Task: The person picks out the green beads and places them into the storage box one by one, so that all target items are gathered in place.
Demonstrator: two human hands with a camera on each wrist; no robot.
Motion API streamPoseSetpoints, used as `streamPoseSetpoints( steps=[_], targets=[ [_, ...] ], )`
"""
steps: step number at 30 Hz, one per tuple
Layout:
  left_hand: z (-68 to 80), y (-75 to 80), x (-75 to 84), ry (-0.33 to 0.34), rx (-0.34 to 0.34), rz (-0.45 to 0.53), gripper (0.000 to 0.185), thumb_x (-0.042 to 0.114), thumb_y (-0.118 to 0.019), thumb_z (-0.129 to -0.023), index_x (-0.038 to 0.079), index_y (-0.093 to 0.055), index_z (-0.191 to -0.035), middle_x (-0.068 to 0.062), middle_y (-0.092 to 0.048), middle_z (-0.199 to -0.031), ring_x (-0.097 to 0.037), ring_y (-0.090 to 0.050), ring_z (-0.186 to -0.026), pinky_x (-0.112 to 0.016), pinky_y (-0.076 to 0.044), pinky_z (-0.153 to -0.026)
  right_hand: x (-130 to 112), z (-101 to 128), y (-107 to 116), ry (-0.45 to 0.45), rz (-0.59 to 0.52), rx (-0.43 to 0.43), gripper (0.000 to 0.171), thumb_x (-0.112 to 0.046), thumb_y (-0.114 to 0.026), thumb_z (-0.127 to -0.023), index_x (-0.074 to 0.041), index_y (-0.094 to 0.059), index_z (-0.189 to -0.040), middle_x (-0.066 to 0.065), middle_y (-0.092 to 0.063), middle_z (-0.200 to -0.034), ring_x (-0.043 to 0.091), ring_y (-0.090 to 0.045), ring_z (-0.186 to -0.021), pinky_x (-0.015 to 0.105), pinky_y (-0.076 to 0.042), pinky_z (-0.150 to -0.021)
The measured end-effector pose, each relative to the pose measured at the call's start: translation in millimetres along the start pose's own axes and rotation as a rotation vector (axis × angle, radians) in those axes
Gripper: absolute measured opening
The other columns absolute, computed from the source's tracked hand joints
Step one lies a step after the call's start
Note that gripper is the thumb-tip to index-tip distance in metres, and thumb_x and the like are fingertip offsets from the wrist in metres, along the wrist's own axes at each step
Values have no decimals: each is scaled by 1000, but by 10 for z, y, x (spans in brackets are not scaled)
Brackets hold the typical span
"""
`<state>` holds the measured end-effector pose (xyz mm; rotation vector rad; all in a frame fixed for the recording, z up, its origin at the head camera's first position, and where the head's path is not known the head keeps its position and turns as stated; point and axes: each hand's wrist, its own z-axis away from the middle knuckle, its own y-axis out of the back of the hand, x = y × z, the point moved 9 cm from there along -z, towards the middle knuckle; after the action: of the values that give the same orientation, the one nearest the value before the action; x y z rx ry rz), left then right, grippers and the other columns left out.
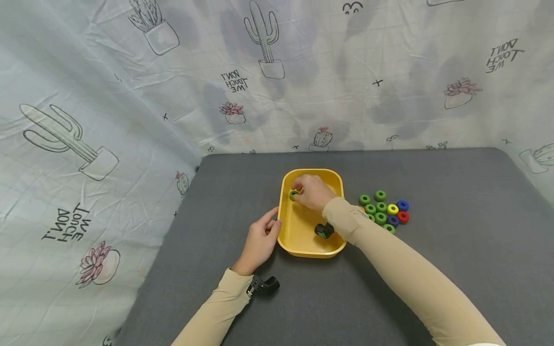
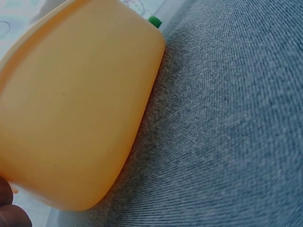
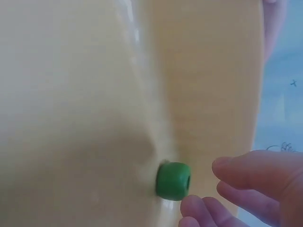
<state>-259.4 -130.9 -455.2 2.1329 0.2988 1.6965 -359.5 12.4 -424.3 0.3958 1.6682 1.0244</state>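
From your left wrist you see the outer wall of the yellow tray filling the left half of the view, its rounded corner sitting on the grey bench, whose woven texture spreads across the right half. Just past the tray's far corner a small green piece peeks out, too cropped to tell its shape. At the bottom left edge a dark, blurred bit of your fingers lies against the tray's rim.
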Motion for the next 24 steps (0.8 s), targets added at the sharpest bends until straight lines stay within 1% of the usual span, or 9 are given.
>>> streamPoseSetpoints(
  steps=[6, 11, 19, 24],
  targets=[
    [-2, -3, -8, 9, -5, 0, 44, 12, -56, -108, 2, -54, -150, 2, -54, -69, -6, -44, -56, -21, -37, -57, -21, 58, 67, 17, -40, 21, 24, -11, -76, -96, -3, -75, -119, 16, -72, -113, 27, -70, -97, 41, -58, -89],
    [5, -7, -20, 13, -6, 6, 44, 13, -56, -108, 3, -54, -150, 2, -53, -70, -7, -45, -56, -21, -38, -58, -66, 135, 152, 23, -73, 35, 25, -12, -75, -97, -3, -75, -119, 14, -73, -111, 27, -69, -96, 40, -57, -87],
    [14, -2, -19, 20, -3, -9, 44, 12, -56, -108, 2, -54, -150, 1, -55, -71, -7, -46, -58, -21, -38, -58, -129, 321, 344, 16, -141, 52, 28, -14, -75, -97, -3, -73, -123, 15, -72, -121, 28, -67, -102, 42, -57, -89],
    [12, -3, -8, 9, -2, -19, 43, 12, -56, -108, 2, -54, -150, 3, -53, -71, -7, -45, -59, -21, -37, -59, -169, 461, 464, 48, -167, 93, 26, -16, -76, -96, -7, -74, -121, 14, -72, -121, 27, -68, -100, 42, -58, -88]
  ],
)
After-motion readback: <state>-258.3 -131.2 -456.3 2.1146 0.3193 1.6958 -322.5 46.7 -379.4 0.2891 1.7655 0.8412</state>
